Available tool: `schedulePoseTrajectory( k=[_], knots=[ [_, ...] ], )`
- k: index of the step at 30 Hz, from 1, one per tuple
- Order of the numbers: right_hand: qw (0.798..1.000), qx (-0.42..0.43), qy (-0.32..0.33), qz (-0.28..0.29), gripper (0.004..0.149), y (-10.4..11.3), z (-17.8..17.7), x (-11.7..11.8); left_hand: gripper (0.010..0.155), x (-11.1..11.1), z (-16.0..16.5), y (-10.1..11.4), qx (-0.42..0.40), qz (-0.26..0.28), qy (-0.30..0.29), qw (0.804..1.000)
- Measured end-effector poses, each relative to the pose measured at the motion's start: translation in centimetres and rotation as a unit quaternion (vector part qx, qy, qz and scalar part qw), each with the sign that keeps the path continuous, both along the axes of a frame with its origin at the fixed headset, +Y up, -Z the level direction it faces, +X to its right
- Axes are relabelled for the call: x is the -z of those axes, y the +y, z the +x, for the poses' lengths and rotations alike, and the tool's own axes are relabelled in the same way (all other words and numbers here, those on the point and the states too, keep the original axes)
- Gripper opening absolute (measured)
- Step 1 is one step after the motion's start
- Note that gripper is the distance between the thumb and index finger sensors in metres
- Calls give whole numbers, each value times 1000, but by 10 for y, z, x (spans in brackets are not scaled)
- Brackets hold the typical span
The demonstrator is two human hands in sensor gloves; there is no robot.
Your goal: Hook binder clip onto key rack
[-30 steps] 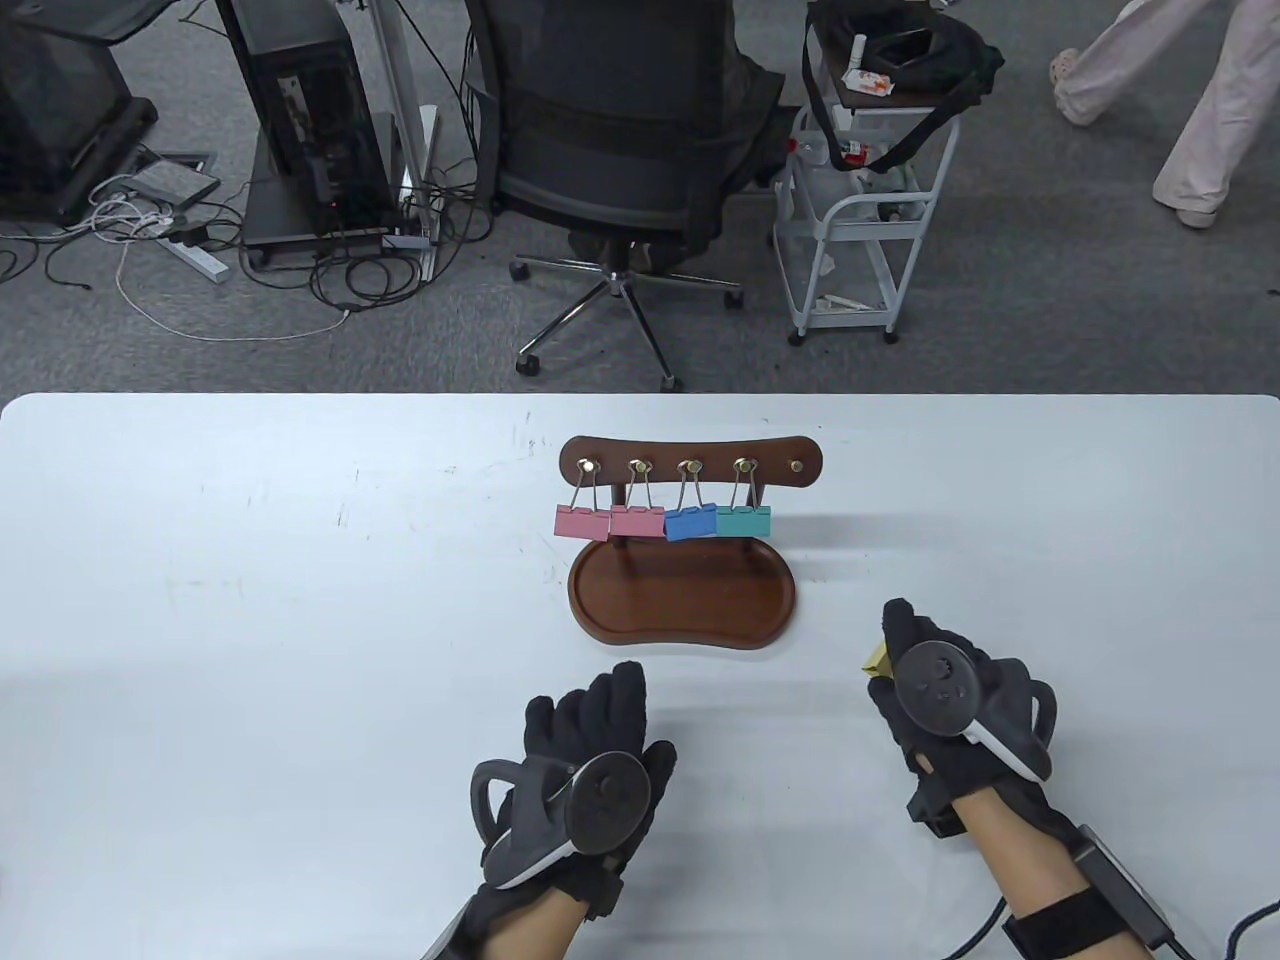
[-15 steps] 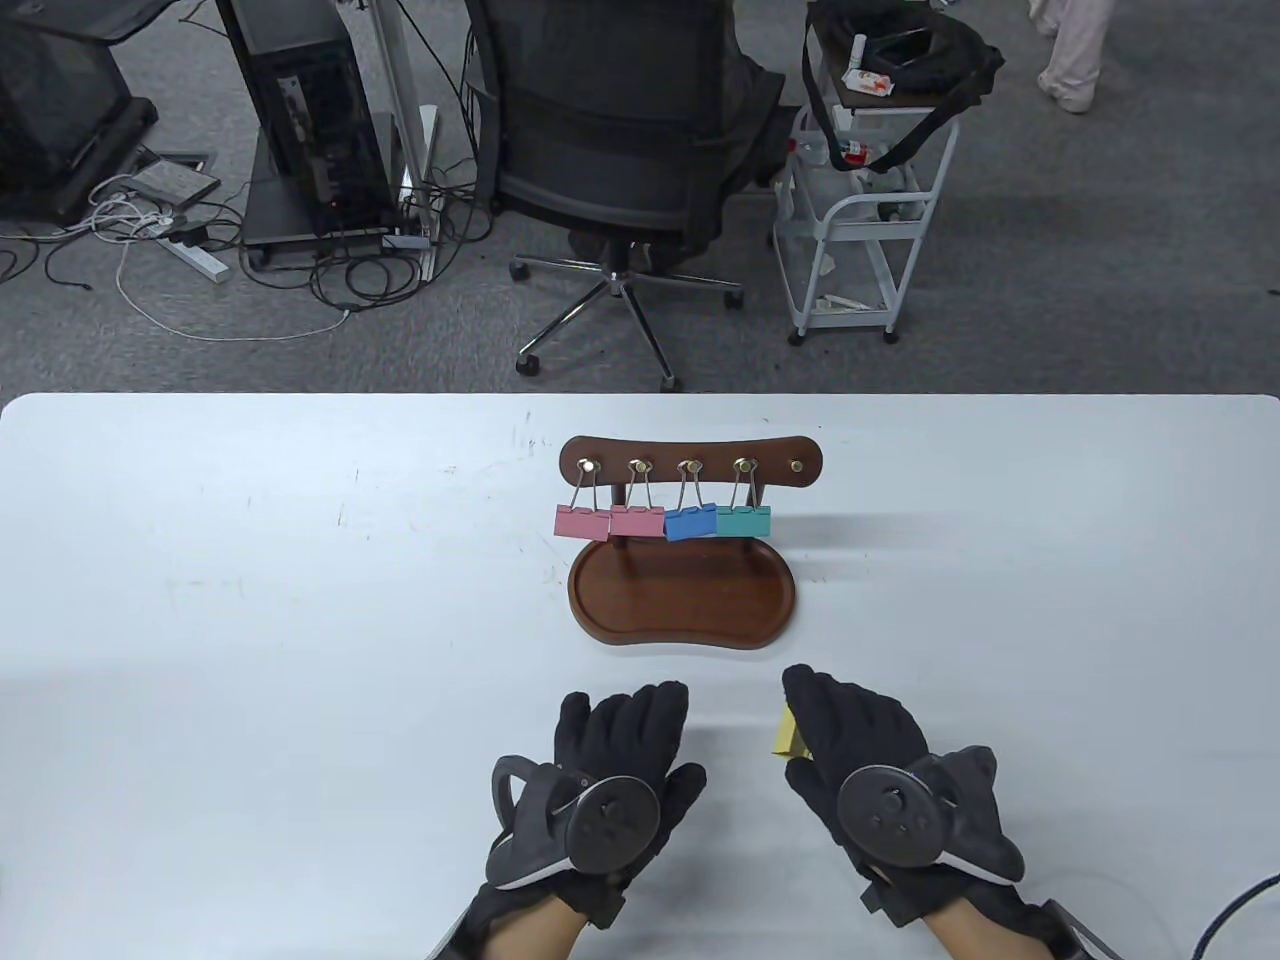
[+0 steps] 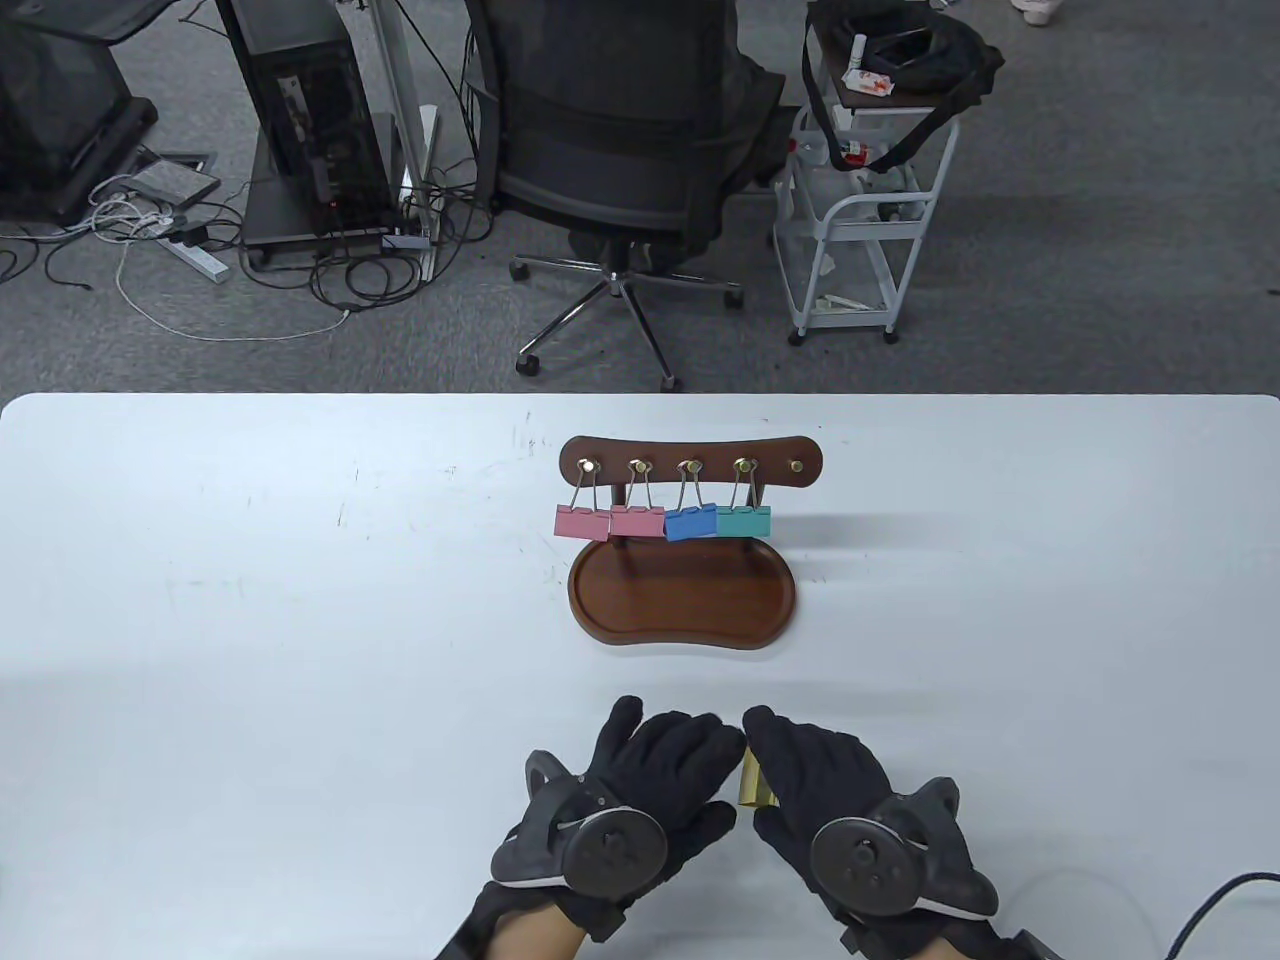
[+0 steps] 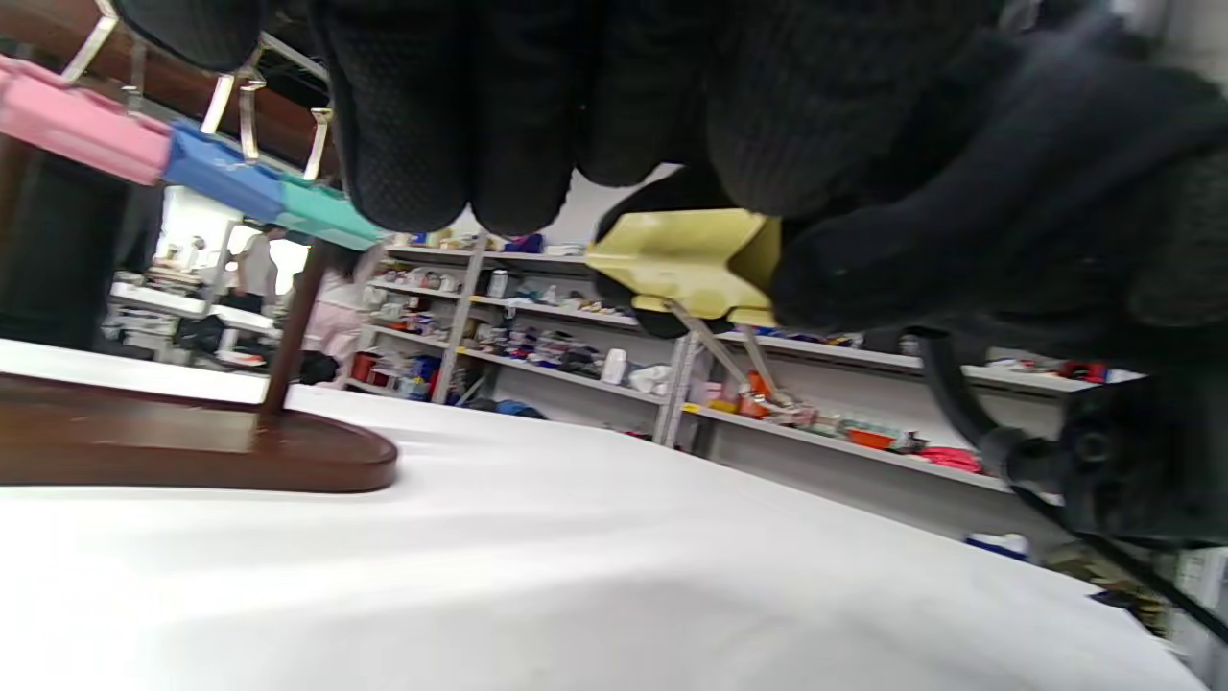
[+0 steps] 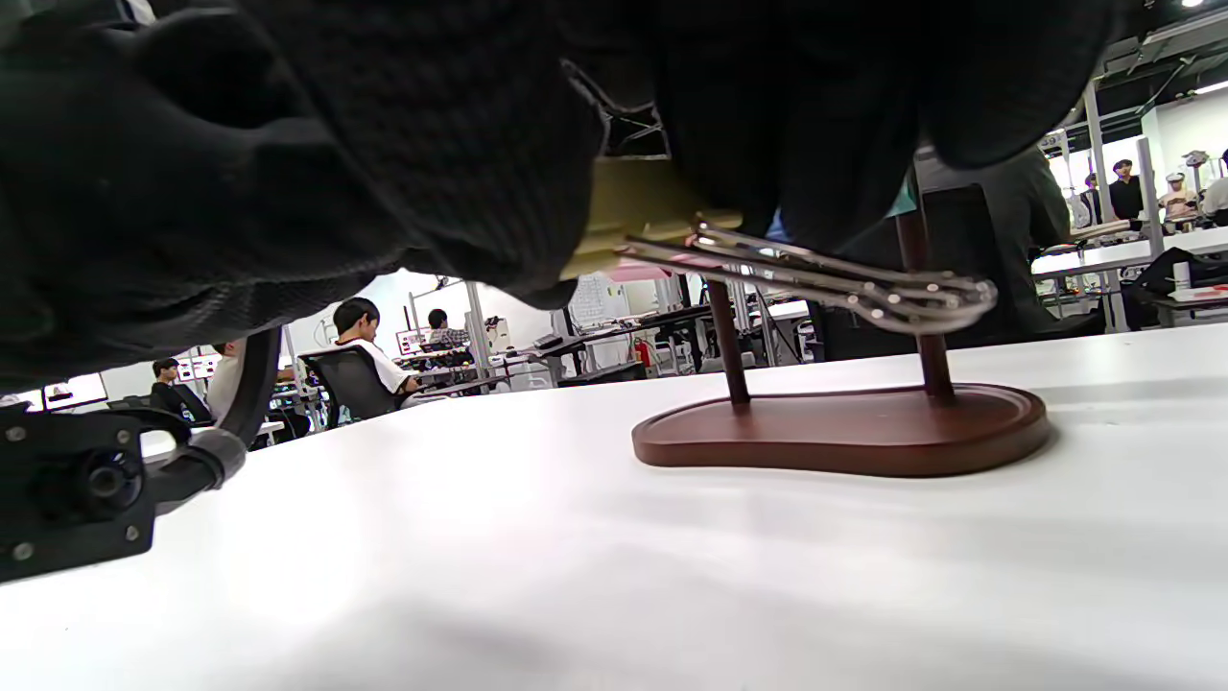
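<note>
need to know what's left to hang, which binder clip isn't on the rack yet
The yellow binder clip. It is held between the left hand and right hand, in front of the key rack; the two pink, blue and teal clips hang from hooks.

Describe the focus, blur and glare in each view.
Table view: sharp and evenly lit, soft shadows under the key rack. Left wrist view: tilted, gloved fingers close and blurred, yellow binder clip fairly clear, table glaring white. Right wrist view: dark glove fills the top, table washed out.
</note>
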State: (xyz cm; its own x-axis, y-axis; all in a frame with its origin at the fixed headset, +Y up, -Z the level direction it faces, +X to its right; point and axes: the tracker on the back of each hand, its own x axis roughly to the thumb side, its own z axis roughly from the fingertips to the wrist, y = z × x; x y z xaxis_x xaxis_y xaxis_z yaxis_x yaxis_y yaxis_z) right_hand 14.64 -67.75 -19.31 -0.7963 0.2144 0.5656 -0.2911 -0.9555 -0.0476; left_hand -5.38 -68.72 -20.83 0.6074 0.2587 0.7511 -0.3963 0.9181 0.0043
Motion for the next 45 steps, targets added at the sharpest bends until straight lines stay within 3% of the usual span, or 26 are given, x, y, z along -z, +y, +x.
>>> schedulePoseTrajectory(
  k=[7,27,40,45],
  knots=[
    [1000,16,6,-4,93,-1,1,-1,67,-5,8,0,3,6,-35,999],
    [998,9,57,3,92,7,0,-10,65,-6,9,1,-16,22,-36,999],
    [998,27,54,-9,90,14,8,-14,66,-5,5,2,-62,7,-39,997],
    [996,84,22,-7,89,24,25,-6,66,-3,-3,4,-74,19,-14,997]
  ],
)
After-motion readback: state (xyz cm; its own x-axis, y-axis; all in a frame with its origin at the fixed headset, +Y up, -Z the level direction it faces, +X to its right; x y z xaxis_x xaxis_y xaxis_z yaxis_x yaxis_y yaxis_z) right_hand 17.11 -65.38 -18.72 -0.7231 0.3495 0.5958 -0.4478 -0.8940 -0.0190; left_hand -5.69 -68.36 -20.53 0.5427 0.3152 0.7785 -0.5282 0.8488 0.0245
